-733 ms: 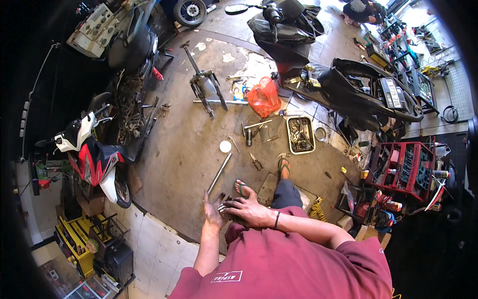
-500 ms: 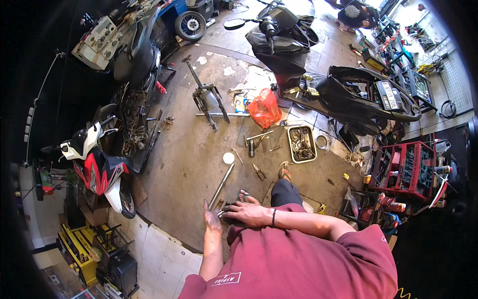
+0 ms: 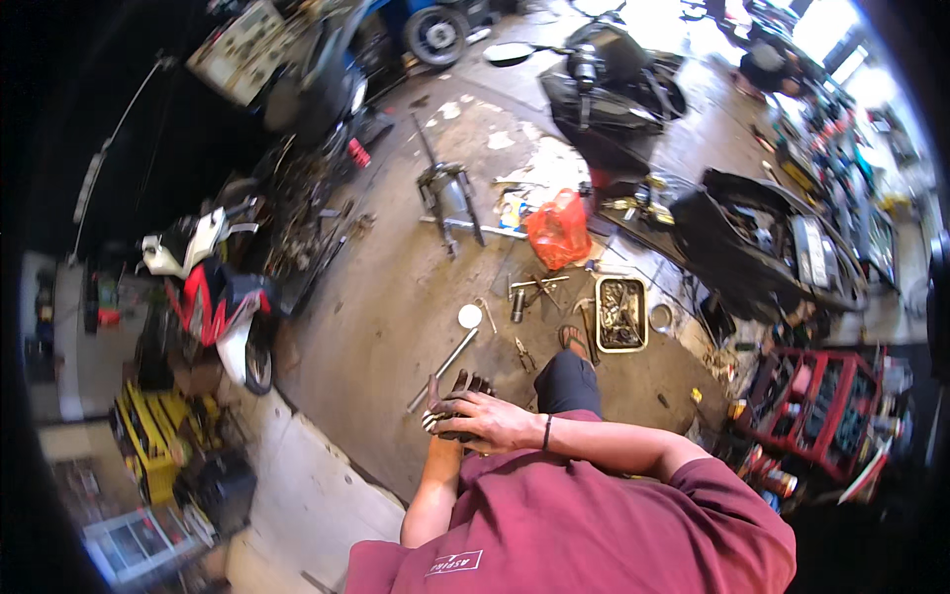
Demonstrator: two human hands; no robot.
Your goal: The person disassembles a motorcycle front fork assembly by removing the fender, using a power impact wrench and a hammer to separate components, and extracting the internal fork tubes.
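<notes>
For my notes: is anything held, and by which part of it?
It cannot be told: the right hand crosses over the left hand, hiding whatever may lie between them.

A loose maroon shirt (image 3: 604,515) is worn, and it's creased all across the back and sides! A small light-outlined rectangular print (image 3: 454,562) with pale lettering is carried low on the cloth. Both sleeves (image 3: 727,510) are cut short. Now the right hand (image 3: 485,418): its wrist is ringed by a thin black band (image 3: 547,432). Below, dark legwear (image 3: 567,389) is shown, and a strapped sandal (image 3: 572,340) is worn!
</notes>
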